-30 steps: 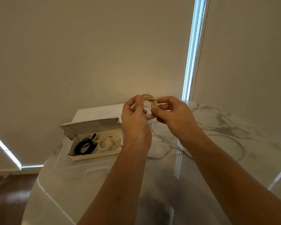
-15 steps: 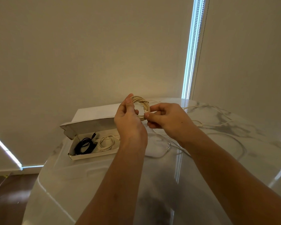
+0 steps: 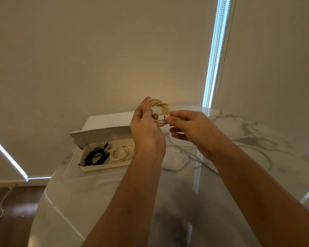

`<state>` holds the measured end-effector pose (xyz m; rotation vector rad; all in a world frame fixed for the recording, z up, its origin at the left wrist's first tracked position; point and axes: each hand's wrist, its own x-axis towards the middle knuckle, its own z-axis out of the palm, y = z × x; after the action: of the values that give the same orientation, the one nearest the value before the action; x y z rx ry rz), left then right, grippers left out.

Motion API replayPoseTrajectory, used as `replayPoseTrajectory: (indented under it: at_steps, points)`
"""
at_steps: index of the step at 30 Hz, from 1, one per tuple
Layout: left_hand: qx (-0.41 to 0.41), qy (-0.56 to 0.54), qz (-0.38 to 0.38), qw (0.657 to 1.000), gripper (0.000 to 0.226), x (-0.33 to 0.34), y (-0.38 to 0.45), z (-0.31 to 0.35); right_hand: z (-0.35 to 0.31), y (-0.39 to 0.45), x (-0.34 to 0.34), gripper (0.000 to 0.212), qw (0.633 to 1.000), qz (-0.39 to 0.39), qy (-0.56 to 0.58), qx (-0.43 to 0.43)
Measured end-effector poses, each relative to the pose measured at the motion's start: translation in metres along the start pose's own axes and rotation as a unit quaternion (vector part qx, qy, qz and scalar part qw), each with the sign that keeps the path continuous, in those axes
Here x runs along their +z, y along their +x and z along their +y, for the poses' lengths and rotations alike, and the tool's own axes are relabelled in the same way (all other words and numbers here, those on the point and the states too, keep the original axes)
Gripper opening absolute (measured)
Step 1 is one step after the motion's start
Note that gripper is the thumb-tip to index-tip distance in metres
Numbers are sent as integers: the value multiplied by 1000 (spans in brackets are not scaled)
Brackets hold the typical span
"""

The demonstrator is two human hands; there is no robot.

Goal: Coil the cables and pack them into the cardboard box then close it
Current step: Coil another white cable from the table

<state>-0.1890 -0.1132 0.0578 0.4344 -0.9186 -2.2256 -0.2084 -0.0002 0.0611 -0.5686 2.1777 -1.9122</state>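
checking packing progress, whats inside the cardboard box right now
Inside the open cardboard box lie a coiled black cable and, beside it, a coiled cream cable. The left hand covers the box's right end, so anything there is hidden.

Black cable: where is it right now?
Head view: the black cable lies coiled in the left end of the open cardboard box, beside a cream coil.

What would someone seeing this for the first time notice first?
Two hands raised mid-frame, the left hand and right hand gripping a cream cable coil. Lower left, an open cardboard box holds a black coil and a cream coil.
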Motion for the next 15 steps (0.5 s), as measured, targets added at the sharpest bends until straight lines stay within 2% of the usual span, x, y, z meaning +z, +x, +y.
replayPoseTrajectory:
  at_steps: [3, 9, 15]
  points:
    - [-11, 2, 9, 1000, 19, -1, -5, -3, -1, 2, -2, 15, 997, -19, 51, 57]
    - [-9, 98, 27, 995, 17, -17, -14, -14, -1, -4, 4, 17, 994, -19, 88, 67]
    - [64, 206, 15, 976, 17, -48, -38, 7, 0, -19, 22, 15, 991, -71, 81, 80]
